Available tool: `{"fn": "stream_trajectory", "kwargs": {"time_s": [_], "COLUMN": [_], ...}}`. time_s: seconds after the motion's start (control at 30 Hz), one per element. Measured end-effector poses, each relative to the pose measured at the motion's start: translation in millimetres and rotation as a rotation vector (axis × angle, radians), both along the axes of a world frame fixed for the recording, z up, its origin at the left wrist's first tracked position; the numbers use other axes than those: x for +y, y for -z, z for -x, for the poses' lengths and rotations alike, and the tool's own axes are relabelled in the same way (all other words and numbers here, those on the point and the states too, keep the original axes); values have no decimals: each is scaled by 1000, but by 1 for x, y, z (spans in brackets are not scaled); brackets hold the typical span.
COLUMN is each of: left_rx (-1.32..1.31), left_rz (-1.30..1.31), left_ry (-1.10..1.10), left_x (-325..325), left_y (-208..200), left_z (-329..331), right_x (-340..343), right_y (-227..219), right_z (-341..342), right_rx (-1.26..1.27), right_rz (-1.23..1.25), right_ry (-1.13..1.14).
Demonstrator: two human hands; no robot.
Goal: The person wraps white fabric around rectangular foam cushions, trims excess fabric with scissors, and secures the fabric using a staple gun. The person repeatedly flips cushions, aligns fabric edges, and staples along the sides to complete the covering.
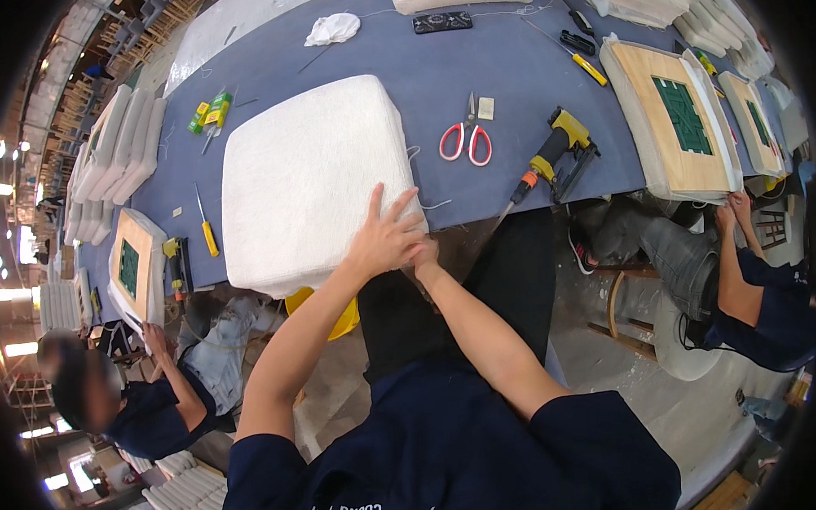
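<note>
On a blue table lies 1 white cushion at the near edge, left of a staple gun. The left hand lies spread on the cushion's near right corner; the right hand meets it, hold unclear.

The cushion has a matt, slightly rough cloth cover; the tabletop looks matt too. The scissors pair metal blades with smooth plastic handles, and the right-hand seat panel is smooth wood.
</note>
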State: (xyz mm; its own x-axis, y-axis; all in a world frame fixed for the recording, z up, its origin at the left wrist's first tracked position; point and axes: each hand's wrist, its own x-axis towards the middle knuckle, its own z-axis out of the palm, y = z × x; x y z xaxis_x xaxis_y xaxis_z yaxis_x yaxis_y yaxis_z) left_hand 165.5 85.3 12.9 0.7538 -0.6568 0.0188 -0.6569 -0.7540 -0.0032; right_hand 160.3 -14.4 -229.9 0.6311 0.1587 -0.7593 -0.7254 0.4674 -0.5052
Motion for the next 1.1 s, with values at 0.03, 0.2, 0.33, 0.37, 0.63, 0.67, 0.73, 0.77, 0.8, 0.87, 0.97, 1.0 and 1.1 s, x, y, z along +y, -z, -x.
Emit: {"fn": "stream_trajectory", "kwargs": {"time_s": [0.03,0.2,0.33,0.37,0.63,0.67,0.73,0.77,0.8,0.87,0.97,1.0,1.1], "left_rx": [-23,-33,7,19,13,-46,-130,-186,-222,-270,-264,-273,-345], "left_rz": [41,112,235,318,1179,1185,1203,1234,1225,1207,1291,1303,1346], "left_ry": [7,33,-23,-47,-14,-59,-127,-153,-143,-137,-126,-110,-94], "left_x": [2,5,4,4,92,104,120,126,136,153,164,168,175], "left_y": [2,-11,-55,-87,-293,-289,-270,-267,-263,-254,-250,-248,-240], "left_z": [0,-1,-1,-2,45,56,71,81,89,108,122,122,125], "right_x": [-1,-11,-19,-25,-25,-19,-7,0,6,23,48,56,79], "right_y": [-18,-98,-166,-192,-440,-451,-467,-475,-480,-494,-492,-487,-474], "right_z": [-1,20,27,19,5,3,4,6,9,10,11,9,19], "right_rx": [39,-20,-149,-180,-1038,-1118,-1273,-1348,-1416,-1362,-1169,-1090,-942], "right_rz": [-106,-543,-444,-500,-539,-437,-233,-133,-28,-22,-293,-425,-535], "right_ry": [35,103,87,88,-257,-344,-495,-559,-617,-714,-688,-647,-580]}}
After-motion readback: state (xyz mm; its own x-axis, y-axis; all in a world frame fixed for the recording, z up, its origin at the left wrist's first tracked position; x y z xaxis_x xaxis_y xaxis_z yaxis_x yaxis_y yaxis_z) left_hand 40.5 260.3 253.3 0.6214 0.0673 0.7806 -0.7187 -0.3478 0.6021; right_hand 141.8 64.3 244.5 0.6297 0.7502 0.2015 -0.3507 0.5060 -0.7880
